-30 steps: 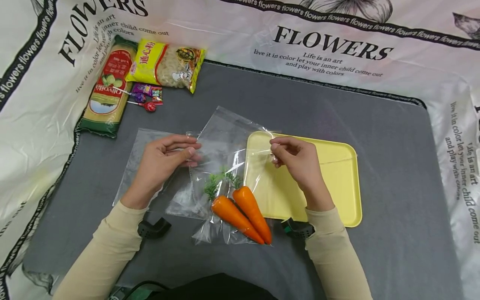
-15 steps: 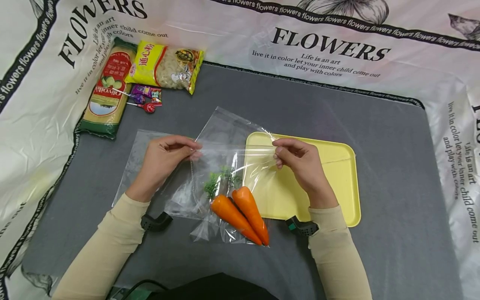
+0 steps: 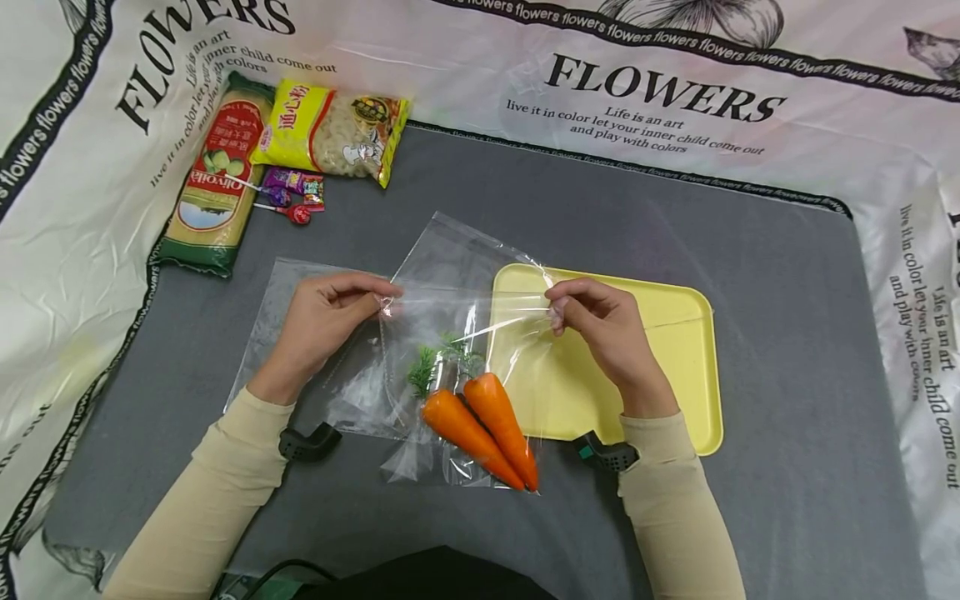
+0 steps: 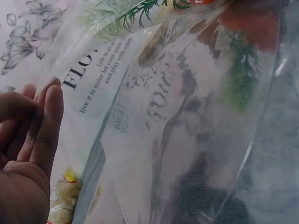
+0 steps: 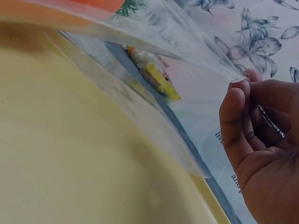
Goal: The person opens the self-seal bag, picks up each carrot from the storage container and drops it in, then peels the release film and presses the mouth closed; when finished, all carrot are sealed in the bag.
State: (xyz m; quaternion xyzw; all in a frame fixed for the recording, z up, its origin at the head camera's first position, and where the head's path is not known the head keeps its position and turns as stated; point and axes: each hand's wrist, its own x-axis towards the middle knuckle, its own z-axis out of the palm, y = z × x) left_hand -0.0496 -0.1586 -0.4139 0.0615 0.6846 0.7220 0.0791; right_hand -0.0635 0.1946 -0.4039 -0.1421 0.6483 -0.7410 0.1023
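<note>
A clear plastic bag (image 3: 450, 258) with two orange carrots (image 3: 498, 421) inside is held across the middle of the table. The carrots' green tops (image 3: 425, 372) point away from the person, their tips toward the near side. My left hand (image 3: 318, 329) pinches the bag's left edge between thumb and fingers. At the opposite edge, my right hand (image 3: 611, 337) pinches the film the same way, above the yellow tray (image 3: 675, 367). Between the hands the film is drawn taut in a straight line. In the right wrist view the film (image 5: 205, 56) runs up to the right fingertips.
Another clear plastic bag (image 3: 270, 308) lies flat under the left hand. At the back left are a red and green pasta pack (image 3: 213, 175), a yellow pasta bag (image 3: 330, 133), and small wrapped candies with lollipops (image 3: 288, 192). A printed cloth (image 3: 637, 108) borders the grey table (image 3: 795, 350).
Both hands have come to pinch the bag's edges more closely, the left fingers closing together. The film between them is pulled straighter; the right hand has shifted slightly right.
</note>
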